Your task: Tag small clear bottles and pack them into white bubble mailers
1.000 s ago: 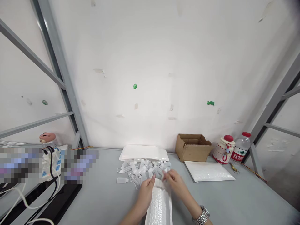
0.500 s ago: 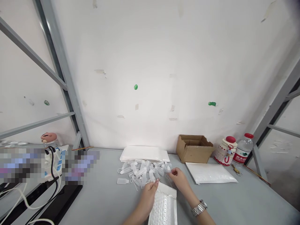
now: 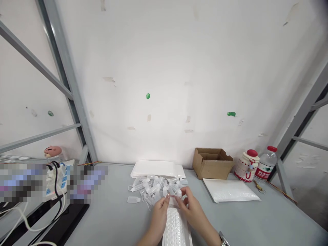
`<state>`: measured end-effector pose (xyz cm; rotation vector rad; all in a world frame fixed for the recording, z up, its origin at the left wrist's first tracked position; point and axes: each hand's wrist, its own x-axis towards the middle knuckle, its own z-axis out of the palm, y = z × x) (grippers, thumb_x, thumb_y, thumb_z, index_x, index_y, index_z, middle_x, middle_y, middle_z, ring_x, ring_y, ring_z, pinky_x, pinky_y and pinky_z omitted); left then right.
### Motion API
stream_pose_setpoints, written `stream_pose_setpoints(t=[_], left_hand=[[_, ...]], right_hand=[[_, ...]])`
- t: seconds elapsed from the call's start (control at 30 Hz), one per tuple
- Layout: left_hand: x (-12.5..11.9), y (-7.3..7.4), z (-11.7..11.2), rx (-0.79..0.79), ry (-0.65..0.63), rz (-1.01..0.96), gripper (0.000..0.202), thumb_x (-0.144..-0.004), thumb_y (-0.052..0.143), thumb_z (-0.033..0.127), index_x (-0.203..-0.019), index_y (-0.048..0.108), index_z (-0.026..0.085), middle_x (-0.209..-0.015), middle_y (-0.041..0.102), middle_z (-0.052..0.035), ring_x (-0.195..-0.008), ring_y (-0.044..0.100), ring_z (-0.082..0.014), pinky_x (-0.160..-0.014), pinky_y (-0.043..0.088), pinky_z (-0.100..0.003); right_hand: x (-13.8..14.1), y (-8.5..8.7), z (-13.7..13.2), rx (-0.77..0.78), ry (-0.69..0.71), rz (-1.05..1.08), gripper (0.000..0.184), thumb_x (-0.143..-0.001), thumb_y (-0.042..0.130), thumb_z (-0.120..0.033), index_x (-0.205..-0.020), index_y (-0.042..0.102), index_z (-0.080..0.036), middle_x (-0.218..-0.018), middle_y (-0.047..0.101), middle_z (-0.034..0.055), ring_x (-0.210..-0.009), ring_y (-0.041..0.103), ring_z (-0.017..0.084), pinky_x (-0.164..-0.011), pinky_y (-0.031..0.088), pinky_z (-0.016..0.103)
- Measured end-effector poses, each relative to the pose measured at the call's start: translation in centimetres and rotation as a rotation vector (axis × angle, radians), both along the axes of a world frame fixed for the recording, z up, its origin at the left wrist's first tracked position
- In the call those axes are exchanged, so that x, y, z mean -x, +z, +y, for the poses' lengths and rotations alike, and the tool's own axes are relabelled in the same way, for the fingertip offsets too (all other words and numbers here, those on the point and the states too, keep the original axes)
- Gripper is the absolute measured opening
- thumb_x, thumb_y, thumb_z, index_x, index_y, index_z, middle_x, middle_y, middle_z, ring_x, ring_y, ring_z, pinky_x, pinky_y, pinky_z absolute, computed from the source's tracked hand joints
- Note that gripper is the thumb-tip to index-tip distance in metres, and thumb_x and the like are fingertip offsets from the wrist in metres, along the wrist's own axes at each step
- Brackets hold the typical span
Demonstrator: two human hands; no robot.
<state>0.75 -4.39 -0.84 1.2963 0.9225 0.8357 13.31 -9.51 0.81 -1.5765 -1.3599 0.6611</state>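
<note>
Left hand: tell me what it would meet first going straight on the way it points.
The left hand, holding the bubble mailer by its upper edge, would likely meet the heap of small translucent bottles first; its height is hard to judge, so it might pass over them.

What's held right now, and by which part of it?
Bubble mailer, held by the left hand at the left of its far end. The right hand is at that end too; whether it grips anything can't be told.

At six o'clock the bubble mailer (image 3: 175, 227) looks glossy, bumpy plastic, while at four the box (image 3: 214, 170) is matt cardboard.
</note>
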Motion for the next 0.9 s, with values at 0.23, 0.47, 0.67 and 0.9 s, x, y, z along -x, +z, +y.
stream_pose_setpoints(t=[0.23,0.47,0.67,0.9], left_hand=[[0.3,-0.1,0.5,0.028,0.003,-0.103,0.055,-0.068,0.049,0.064,-0.084,0.066,0.014,-0.085,0.068,-0.0077,-0.088,0.058,-0.0252,-0.087,0.039,-0.033],[0.1,0.0,0.2,0.013,-0.020,-0.024,0.059,-0.066,0.047,0.068,-0.083,0.066,0.014,-0.083,0.068,-0.0074,-0.088,0.058,-0.0257,-0.084,0.040,-0.033],[0.3,0.2,0.4,0.017,-0.011,-0.064,0.058,-0.067,0.047,0.067,-0.082,0.065,0.013,-0.085,0.068,-0.0085,-0.091,0.058,-0.0263,-0.086,0.039,-0.034],[0.3,-0.4,0.7,0.007,0.006,-0.044,0.063,-0.061,0.048,0.072,-0.077,0.063,0.013,-0.081,0.066,-0.0091,-0.085,0.057,-0.0256,-0.081,0.040,-0.032]], right_hand=[[-0.5,0.4,-0.2,-0.085,0.032,-0.020,0.022,-0.077,0.055,-0.040,-0.070,0.045,-0.021,-0.072,0.049,-0.0012,-0.070,0.049,0.016,-0.066,0.040,0.027],[-0.8,0.1,0.0,0.089,0.233,0.167,0.024,-0.078,0.054,-0.040,-0.094,0.049,-0.022,-0.058,0.042,-0.0074,-0.057,0.042,0.012,-0.056,0.033,0.024],[-0.4,0.7,-0.3,0.062,0.213,0.021,0.026,-0.082,0.049,-0.046,-0.073,0.050,-0.021,-0.061,0.047,-0.0047,-0.059,0.042,0.012,-0.056,0.033,0.023],[0.3,0.8,-0.6,0.011,0.447,-0.159,0.044,-0.084,0.045,-0.048,-0.052,0.049,-0.018,-0.066,0.049,-0.0009,-0.067,0.048,0.014,-0.066,0.038,0.025]])
